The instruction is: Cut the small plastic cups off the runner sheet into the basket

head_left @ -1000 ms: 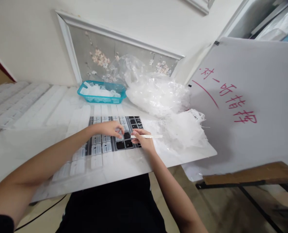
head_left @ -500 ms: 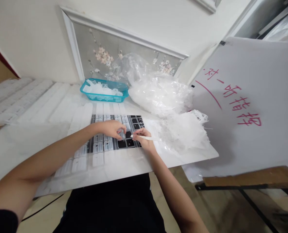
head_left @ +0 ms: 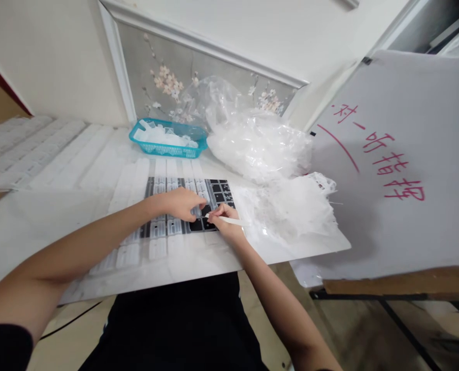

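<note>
My right hand [head_left: 226, 221] pinches a thin white stick [head_left: 231, 220], its tip over the black squares of a printed sheet [head_left: 196, 226]. Just left of that tip is my left hand [head_left: 183, 204], with thumb and fingers curled together. Something small and translucent shows at its fingertips, too blurred to name. Rows of clear plastic pieces [head_left: 159, 228] lie on the sheet's left and middle columns, while dark squares show bare at its right side.
Behind the sheet stands a turquoise basket [head_left: 167, 152] of translucent pieces. A clear plastic bag [head_left: 258, 144] and a heap of thin white plastic [head_left: 295, 208] lie to the right. Rows of white strips [head_left: 55, 154] fill the left; a whiteboard [head_left: 415, 139] leans at right.
My right hand has shifted slightly left, bringing the white stick's tip closer to my left fingers. My left hand has barely moved; the view has turned a little.
</note>
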The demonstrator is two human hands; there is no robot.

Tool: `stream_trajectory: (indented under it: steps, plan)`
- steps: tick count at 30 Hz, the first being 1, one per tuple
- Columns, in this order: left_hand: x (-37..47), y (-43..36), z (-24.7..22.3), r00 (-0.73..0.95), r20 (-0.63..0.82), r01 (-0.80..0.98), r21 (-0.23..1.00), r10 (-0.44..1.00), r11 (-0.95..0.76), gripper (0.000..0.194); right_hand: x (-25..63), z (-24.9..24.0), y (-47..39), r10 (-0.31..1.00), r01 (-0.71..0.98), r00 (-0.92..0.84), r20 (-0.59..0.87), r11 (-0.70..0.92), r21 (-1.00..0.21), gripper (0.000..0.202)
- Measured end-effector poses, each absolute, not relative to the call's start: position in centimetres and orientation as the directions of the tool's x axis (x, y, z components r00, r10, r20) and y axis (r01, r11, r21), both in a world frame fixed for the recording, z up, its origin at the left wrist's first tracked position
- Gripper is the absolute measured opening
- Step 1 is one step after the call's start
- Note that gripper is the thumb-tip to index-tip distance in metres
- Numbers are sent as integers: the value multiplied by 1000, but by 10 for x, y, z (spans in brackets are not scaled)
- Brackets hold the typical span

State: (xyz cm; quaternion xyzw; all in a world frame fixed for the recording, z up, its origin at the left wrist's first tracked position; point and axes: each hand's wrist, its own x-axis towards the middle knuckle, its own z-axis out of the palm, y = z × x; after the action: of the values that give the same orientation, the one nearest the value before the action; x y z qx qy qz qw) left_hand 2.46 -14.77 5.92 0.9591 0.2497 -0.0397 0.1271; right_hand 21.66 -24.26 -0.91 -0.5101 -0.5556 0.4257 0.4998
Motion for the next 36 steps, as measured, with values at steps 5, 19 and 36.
stream_trajectory:
  steps: [5, 19, 36]
  plan:
    - [24, -146, 56, 877, -120, 480, 248, 465, -841, 34, 216, -10, -242, 994, 145, 14, 107, 104, -984, 25]
    - [25, -146, 52, 907, -52, 419, 205, 418, -885, 16, 212, 0, -253, 959, 406, -66, 274, 277, -871, 18]
    - [-10, -71, 47, 9, 43, -565, 825, 999, -30, 30, 209, 3, -255, 937, 496, -130, 325, 346, -796, 22]
